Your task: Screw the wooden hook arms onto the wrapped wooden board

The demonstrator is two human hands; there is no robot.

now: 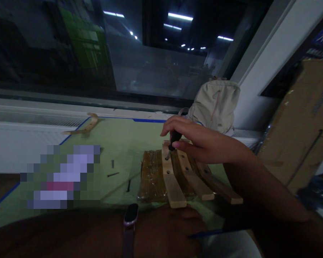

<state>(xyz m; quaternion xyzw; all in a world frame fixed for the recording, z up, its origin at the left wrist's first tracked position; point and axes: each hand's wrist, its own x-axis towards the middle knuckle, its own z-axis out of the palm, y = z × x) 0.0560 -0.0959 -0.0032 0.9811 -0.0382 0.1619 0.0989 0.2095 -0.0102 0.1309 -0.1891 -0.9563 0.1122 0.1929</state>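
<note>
In my right hand (193, 138) is a screwdriver (174, 139) with a black handle, gripped between thumb and fingers. Its metal tip meets a hole in the leftmost of three pale wooden pieces (177, 190), which have dark holes or screw heads along them. The pieces lie across a brown block (152, 175) wrapped in shiny clear film, and their ends overhang its near side. My left hand (174, 225) is in shadow just below those ends, back upward and fingers curled; what they hold, if anything, is hidden. A band with a dark screen circles the left wrist.
Several loose screws (128, 185) lie on the green tabletop (118, 136) left of the block. A curved wooden piece (90, 123) rests at the far left corner. Beyond the table are a beige backpack (218, 104), a window and, at right, a large cardboard box (298, 125). A blurred-out patch covers the left.
</note>
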